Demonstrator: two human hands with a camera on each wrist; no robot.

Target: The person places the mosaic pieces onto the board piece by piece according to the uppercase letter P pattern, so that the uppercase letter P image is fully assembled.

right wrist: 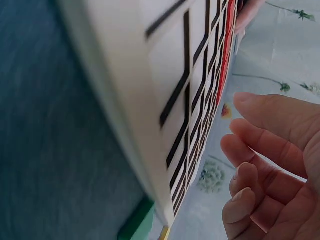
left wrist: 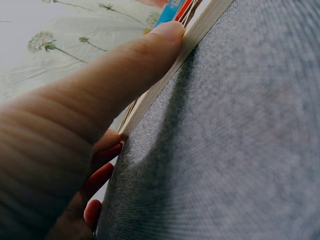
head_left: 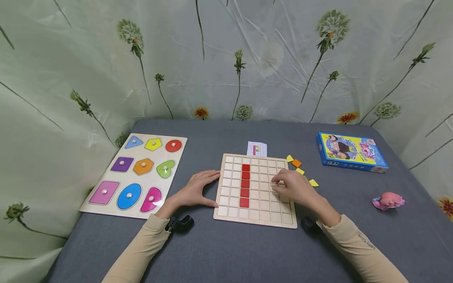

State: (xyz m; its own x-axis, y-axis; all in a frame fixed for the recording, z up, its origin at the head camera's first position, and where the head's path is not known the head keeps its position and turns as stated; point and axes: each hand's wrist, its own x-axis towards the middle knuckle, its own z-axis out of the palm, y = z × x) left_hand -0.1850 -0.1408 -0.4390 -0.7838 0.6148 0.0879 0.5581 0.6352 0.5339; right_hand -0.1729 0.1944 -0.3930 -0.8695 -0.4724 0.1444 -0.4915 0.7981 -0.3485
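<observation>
A square wooden grid board (head_left: 260, 223) lies in front of me, filled with pale tiles and one column of red tiles (head_left: 245, 183). My left hand (head_left: 196, 188) rests at the board's left edge, thumb and fingers spread along it; in the left wrist view the thumb (left wrist: 145, 60) touches the rim. Over the board's right part hovers my right hand (head_left: 295, 186). Its fingers (right wrist: 245, 175) are loosely bent, with a gap to the thumb and nothing between them in the right wrist view. Several yellow tiles (head_left: 313, 183) and an orange tile (head_left: 296, 162) lie beyond the board's right edge.
A small pattern card (head_left: 256, 149) sits behind the board. To the left lies a knobbed shape puzzle (head_left: 170, 157). A blue-edged box (head_left: 354, 152) and a pink toy (head_left: 388, 201) are on the right. A green piece (right wrist: 136, 220) shows beside the rim in the right wrist view.
</observation>
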